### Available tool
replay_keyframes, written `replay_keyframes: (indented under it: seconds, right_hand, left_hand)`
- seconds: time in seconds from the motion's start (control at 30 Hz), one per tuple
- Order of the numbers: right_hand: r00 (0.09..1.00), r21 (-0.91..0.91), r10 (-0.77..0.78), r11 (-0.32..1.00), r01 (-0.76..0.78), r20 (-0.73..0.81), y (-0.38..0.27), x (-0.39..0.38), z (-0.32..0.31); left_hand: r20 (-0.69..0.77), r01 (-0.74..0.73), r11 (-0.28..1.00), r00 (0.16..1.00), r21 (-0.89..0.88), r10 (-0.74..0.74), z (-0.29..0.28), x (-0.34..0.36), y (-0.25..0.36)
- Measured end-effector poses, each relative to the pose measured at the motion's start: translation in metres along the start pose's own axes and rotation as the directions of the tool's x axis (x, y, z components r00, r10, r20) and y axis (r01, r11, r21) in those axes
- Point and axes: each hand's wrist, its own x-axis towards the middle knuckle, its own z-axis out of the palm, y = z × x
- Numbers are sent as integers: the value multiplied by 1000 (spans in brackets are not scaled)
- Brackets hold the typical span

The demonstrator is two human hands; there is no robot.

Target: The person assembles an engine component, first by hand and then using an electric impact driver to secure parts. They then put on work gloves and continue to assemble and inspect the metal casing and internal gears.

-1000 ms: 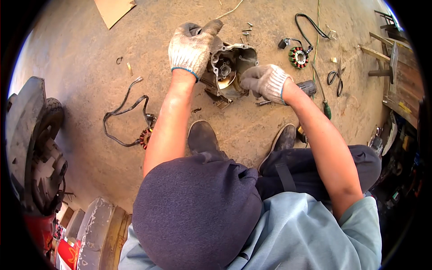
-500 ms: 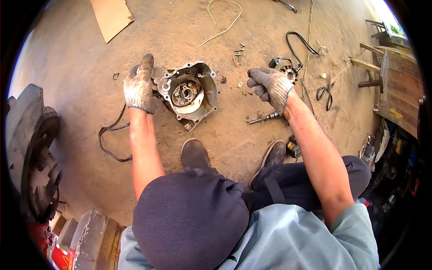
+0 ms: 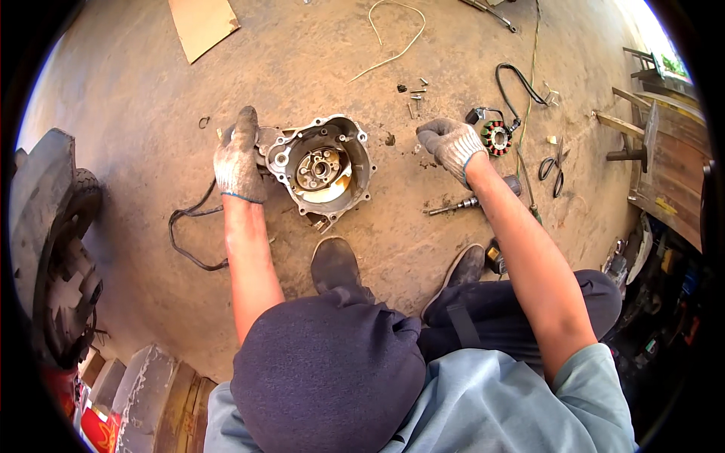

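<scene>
A metal engine casing (image 3: 361, 175) sits on the floor in front of me, its round cavity facing up and a hub with bolt holes showing inside. My left hand (image 3: 240, 158), in a dirty knitted work glove, grips the casing's left side; part of its fingers is hidden. To the right of the casing, above the floor, my gloved right hand (image 3: 453, 145) has its fingers curled closed. Whatever they may hold is too small or hidden to name. Just right of that hand lies a stator coil ring (image 3: 496, 139) with a black cable. A socket driver shaft (image 3: 453, 206) lies below it.
Several bolts (image 3: 418, 92) lie beyond the right hand. Scissors (image 3: 557, 170) and a wooden stool (image 3: 664, 151) are at the right. A black hose (image 3: 181, 238) curls by my left forearm. Cardboard (image 3: 202, 29) lies far left; a motorcycle wheel (image 3: 87, 200) stands at the left edge.
The view has shifted slightly, so the floor items sit a little further right. My right hand has drawn away from the stator, uncovering it. The left hand keeps its hold on the casing.
</scene>
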Motion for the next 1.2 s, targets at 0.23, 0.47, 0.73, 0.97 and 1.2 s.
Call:
replay_keyframes:
  seconds: [0.23,0.47,0.73,0.97,1.2]
  right_hand:
    - [974,129,153,976,-175,166,19,-30,28]
    - [931,806,35,489,-332,362,11,-53,33]
    - [968,696,-163,717,-17,191,43,-45,47]
    - [975,577,-199,810,107,98,22,-56,42]
    - [886,349,-456,846,402,84,32,-50,30]
  left_hand:
    - [55,36,994,998,-100,-31,5,2,-10]
    - [168,190,955,974,-226,-154,28,-4,-26]
    - [218,203,942,965,-267,-147,32,-20,-22]
    - [237,234,903,959,-359,-155,17,-26,-29]
    - [305,294,877,935,-380,-181,12,-20,-37]
